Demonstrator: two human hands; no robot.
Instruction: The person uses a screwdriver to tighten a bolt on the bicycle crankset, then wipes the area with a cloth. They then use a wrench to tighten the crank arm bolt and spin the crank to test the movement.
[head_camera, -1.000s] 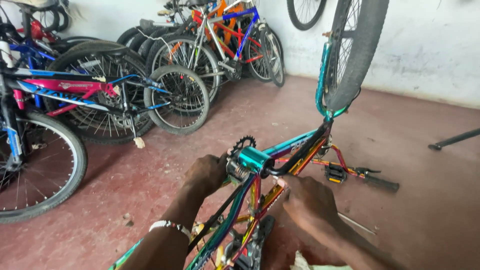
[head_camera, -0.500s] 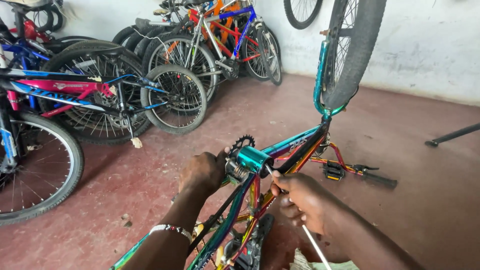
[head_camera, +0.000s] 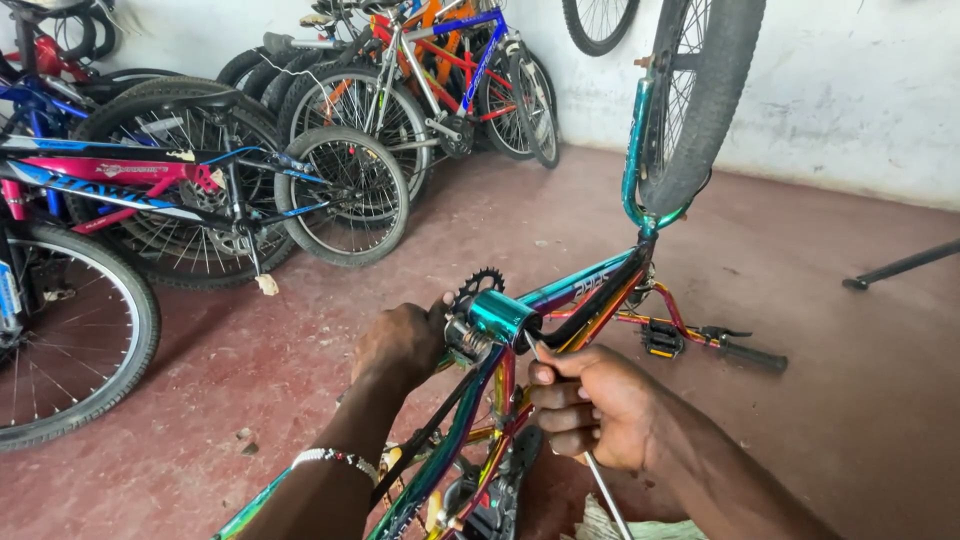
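- A red-brown concrete floor (head_camera: 780, 300), worn and scuffed, carries everything.
- An upturned bicycle (head_camera: 590, 290) with an iridescent teal frame rests on it; its black handlebar grip (head_camera: 752, 356) and a pedal (head_camera: 662, 338) lie near the ground.
- Parked bicycles (head_camera: 200, 190) stand on their wheels along the left side and back wall.
- A dark bar (head_camera: 900, 266) lies at the right edge.
- Small bits of debris (head_camera: 243, 440) are scattered in the lower left.

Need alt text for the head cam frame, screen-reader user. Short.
A person's two hands work at the teal bottom bracket shell of an upturned iridescent bicycle frame: the left hand grips by the chainring, the right hand holds a thin metal rod. More bicycles lean against the white wall on a red floor.
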